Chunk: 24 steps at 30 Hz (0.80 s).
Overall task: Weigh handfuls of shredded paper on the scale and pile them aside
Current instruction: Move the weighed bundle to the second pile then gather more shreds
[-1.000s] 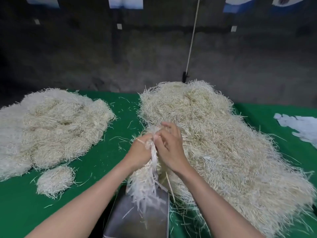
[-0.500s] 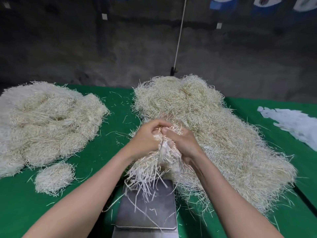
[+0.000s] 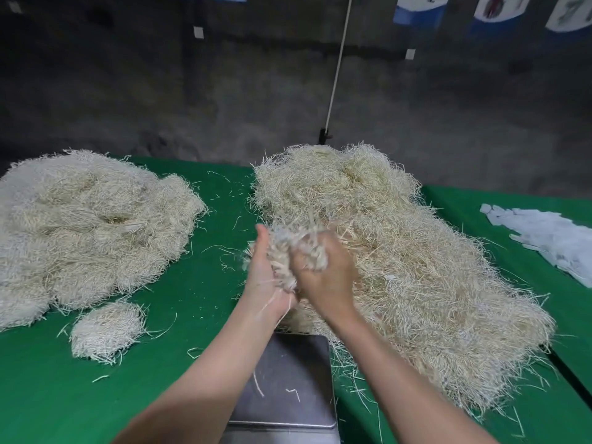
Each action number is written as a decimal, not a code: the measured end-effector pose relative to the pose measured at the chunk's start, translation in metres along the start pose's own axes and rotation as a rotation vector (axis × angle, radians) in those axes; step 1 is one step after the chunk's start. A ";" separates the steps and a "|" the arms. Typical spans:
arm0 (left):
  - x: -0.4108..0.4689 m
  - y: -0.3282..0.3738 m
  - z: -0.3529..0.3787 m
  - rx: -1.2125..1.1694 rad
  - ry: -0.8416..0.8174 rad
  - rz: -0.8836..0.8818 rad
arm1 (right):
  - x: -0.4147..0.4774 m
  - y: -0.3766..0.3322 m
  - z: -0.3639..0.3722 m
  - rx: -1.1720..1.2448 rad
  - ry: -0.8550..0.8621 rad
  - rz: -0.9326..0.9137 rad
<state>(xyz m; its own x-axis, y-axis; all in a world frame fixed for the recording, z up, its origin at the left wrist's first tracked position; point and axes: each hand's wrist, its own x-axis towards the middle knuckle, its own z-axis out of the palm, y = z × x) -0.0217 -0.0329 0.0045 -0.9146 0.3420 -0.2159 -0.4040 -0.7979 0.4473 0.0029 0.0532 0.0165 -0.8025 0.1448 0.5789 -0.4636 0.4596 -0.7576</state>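
Both forearms reach out from the near edge over the scale [image 3: 288, 376], the left hand [image 3: 266, 277] standing edge-up with its fingers [image 3: 261, 240] nearly straight and pressed flat against the left side of a handful of shredded paper [image 3: 296, 246]. The right hand [image 3: 325, 278] faces it, back to the camera, fingers curled round the handful's right side and partly buried in the strands. The handful is held between the palms, just beyond the scale, at the near-left edge of the large pile [image 3: 400, 257] on the green tabletop [image 3: 192, 315].
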 end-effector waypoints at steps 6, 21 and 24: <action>0.003 -0.007 -0.006 0.611 0.434 0.280 | -0.026 0.018 -0.003 0.255 0.011 0.314; -0.010 -0.007 0.005 1.119 0.002 0.335 | -0.016 0.056 -0.055 0.518 -0.527 0.920; -0.017 0.000 -0.022 0.638 -0.053 0.236 | -0.006 0.059 -0.057 0.188 -0.459 0.679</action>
<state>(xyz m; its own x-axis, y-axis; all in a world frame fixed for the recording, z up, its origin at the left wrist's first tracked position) -0.0055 -0.0499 -0.0110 -0.9727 0.2317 -0.0137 -0.1106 -0.4109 0.9049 0.0021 0.1293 -0.0141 -0.9840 -0.0527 -0.1704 0.1530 0.2419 -0.9582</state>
